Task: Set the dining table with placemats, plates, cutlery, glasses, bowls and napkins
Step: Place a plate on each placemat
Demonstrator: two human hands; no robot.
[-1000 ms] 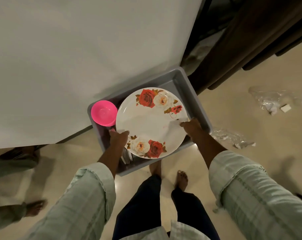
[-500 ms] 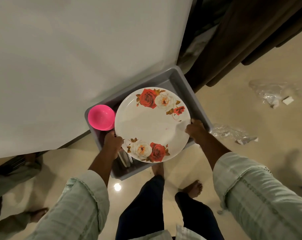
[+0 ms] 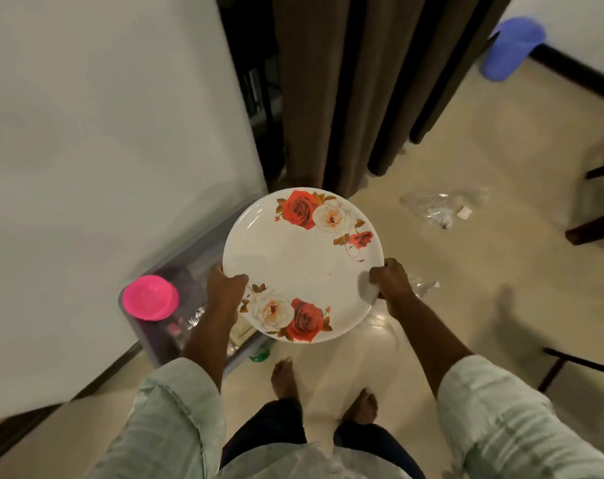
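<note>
A white plate (image 3: 302, 261) printed with red and white roses is held level in front of me, above the floor. My left hand (image 3: 224, 288) grips its left rim and my right hand (image 3: 390, 283) grips its right rim. Below and to the left, a grey bin (image 3: 189, 243) stands on the floor against the wall, blurred and partly hidden by the plate. A pink bowl (image 3: 150, 297) sits at the bin's near left corner, with other items beside it that I cannot make out.
A white wall (image 3: 103, 150) is on the left and brown curtains (image 3: 362, 81) hang ahead. Crumpled clear plastic (image 3: 438, 205) lies on the tiled floor to the right. Dark chair legs (image 3: 594, 226) stand at the right edge. A blue container (image 3: 511, 46) is far right.
The plate has been lifted up out of the grey bin and carried right, away from it. The view has swung to the right, and the other person at the left is out of view.
</note>
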